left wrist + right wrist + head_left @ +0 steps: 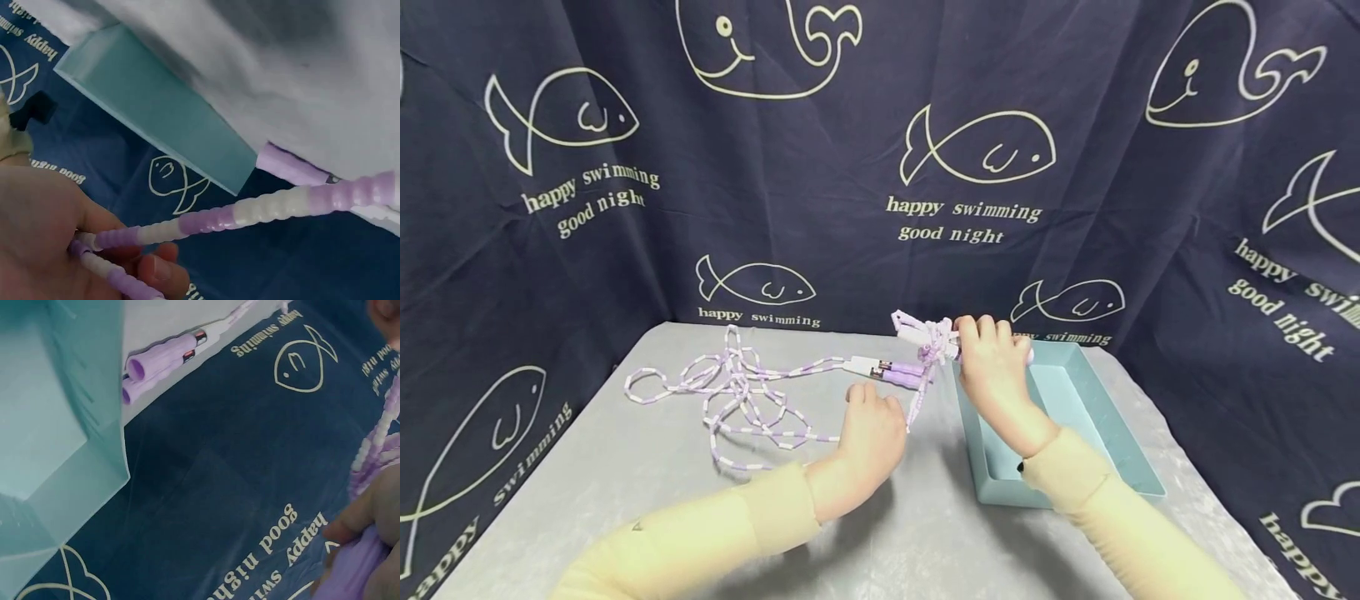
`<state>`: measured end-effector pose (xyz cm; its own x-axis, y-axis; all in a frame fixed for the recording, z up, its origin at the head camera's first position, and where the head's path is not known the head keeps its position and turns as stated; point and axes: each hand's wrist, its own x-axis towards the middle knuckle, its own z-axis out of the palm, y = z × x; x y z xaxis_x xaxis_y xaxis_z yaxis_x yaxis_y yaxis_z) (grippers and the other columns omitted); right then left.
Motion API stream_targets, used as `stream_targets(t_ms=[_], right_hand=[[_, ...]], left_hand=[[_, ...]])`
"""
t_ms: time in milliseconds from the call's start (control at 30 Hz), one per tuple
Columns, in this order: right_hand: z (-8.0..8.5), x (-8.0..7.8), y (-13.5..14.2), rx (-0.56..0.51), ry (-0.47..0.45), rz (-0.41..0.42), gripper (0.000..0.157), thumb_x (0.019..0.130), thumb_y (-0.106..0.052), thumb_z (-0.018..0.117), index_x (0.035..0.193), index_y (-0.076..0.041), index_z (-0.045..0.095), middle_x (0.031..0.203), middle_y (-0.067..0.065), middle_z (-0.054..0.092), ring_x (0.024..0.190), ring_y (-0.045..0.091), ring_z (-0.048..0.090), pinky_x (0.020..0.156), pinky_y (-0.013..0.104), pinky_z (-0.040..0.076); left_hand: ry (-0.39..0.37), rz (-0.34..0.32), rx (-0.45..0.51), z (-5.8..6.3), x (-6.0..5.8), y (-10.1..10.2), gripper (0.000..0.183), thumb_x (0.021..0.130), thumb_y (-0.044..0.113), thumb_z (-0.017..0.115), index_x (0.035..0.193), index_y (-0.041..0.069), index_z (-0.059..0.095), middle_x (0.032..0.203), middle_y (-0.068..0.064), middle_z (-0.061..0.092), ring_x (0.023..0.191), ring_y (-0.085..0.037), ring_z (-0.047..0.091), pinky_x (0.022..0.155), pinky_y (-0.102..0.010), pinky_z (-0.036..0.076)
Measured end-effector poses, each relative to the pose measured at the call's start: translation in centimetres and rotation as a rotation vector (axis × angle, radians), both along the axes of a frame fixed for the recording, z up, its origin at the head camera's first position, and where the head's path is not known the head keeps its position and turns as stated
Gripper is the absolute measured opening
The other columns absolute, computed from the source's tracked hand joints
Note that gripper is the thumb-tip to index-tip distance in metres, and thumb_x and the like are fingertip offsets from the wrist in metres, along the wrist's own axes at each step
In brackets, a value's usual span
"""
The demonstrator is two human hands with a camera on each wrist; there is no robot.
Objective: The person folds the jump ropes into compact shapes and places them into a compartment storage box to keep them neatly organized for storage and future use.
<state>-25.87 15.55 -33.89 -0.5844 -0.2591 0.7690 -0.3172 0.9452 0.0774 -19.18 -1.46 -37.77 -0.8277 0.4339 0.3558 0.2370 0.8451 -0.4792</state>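
Note:
My right hand [996, 362] grips the purple handles of a beaded jump rope [934, 342], raised over the far left corner of the box. Its purple-and-white cord is wound in a knotted bundle beside the fingers. From that bundle a strand [269, 209] runs down to my left hand [871, 433], whose curled fingers hold it above the table. A second jump rope [741, 392] lies on the table to the left in loose, tangled loops. Its two handles [898, 373] rest side by side, behind my left hand. In the right wrist view, a purple handle [353, 569] shows within my right hand's grasp.
A shallow teal box [1015, 492] stands on the right of the table, under my right forearm. The grey-covered table [647, 492] reaches back to a dark blue curtain [850, 208] printed with fish and whales, which also hangs along both sides.

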Motion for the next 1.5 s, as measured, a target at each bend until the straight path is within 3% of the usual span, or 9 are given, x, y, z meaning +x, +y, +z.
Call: stream_targets(t_ms=[233,367,467,567,667,800,1067,1267,1500], right_hand=[[-0.8,-0.4,0.0,0.09,0.05,-0.079,0.021,0.073,0.003,0.057,0.092,-0.004,0.049,0.077,0.019,0.048,0.074,0.04,0.047,0.058,0.051,0.032],[-1.1,-0.4,-0.1,0.179,0.05,-0.076,0.018,0.077,-0.001,0.058,0.092,-0.004,0.05,0.079,0.018,0.048,0.078,0.039,0.047,0.059,0.05,0.033],[-1.5,-0.1,-0.3,0.25,0.075,-0.045,0.016,0.077,-0.004,0.06,0.09,-0.004,0.051,0.078,0.017,0.049,0.076,0.037,0.048,0.058,0.049,0.034],[-1.7,0.4,-0.7,0.312,0.125,0.017,0.003,0.085,-0.008,0.05,0.084,-0.005,0.051,0.075,0.015,0.048,0.072,0.035,0.048,0.055,0.046,0.033],[-1.5,1.1,-1.2,0.37,0.183,0.083,0.018,0.089,-0.007,0.036,0.077,-0.007,0.048,0.072,0.013,0.046,0.069,0.033,0.047,0.053,0.043,0.03],[-1.2,1.8,-1.6,0.436,0.228,0.154,0.023,0.089,-0.004,0.03,0.074,-0.009,0.048,0.07,0.01,0.044,0.068,0.03,0.046,0.055,0.041,0.031],[-1.5,3.1,-1.4,0.545,0.184,0.296,0.018,0.091,-0.013,0.037,0.081,-0.009,0.052,0.075,0.008,0.048,0.069,0.028,0.046,0.062,0.043,0.035],[-1.3,4.0,-1.4,0.503,0.195,0.38,0.03,0.094,-0.003,0.023,0.081,-0.01,0.048,0.076,0.006,0.046,0.068,0.027,0.043,0.062,0.044,0.036],[-1.4,4.3,-1.0,0.45,0.177,0.434,0.024,0.091,-0.003,0.029,0.083,-0.011,0.051,0.077,0.005,0.048,0.07,0.026,0.045,0.064,0.044,0.037]], left_hand=[[0.185,-0.072,0.066,1.8,0.1,0.1,0.018,0.083,0.027,0.055,0.068,0.018,0.054,0.062,0.003,0.048,0.066,-0.019,0.041,0.068,-0.037,0.03],[0.278,-0.118,0.114,3.1,-0.1,-0.1,0.014,0.081,0.021,0.055,0.068,0.017,0.052,0.06,0.001,0.051,0.065,-0.018,0.04,0.068,-0.036,0.029],[0.344,-0.15,0.139,3.9,-0.4,-0.3,0.012,0.081,0.018,0.052,0.069,0.016,0.053,0.061,0.0,0.052,0.065,-0.019,0.041,0.068,-0.036,0.03],[0.41,-0.188,0.163,4.6,-0.8,-0.5,0.014,0.083,0.014,0.048,0.07,0.015,0.053,0.062,0.0,0.05,0.065,-0.019,0.042,0.067,-0.036,0.031],[0.446,-0.225,0.177,5.3,-1.0,-0.7,0.019,0.085,0.009,0.043,0.069,0.015,0.051,0.059,0.0,0.05,0.065,-0.019,0.043,0.068,-0.036,0.032],[0.463,-0.277,0.175,6.0,-1.2,-1.0,0.021,0.084,0.005,0.042,0.067,0.016,0.048,0.055,0.0,0.048,0.064,-0.019,0.041,0.071,-0.037,0.033],[0.489,-0.392,0.18,6.0,-2.8,-1.5,0.017,0.084,0.007,0.046,0.069,0.014,0.049,0.058,-0.001,0.053,0.068,-0.021,0.045,0.072,-0.037,0.035],[0.416,-0.42,0.189,5.7,-4.0,-2.0,0.014,0.085,0.009,0.045,0.074,0.013,0.053,0.063,-0.002,0.058,0.074,-0.022,0.049,0.074,-0.037,0.036],[0.391,-0.474,0.197,5.5,-5.3,-2.6,0.013,0.084,0.006,0.048,0.076,0.014,0.055,0.063,-0.001,0.057,0.078,-0.022,0.05,0.075,-0.037,0.036]])
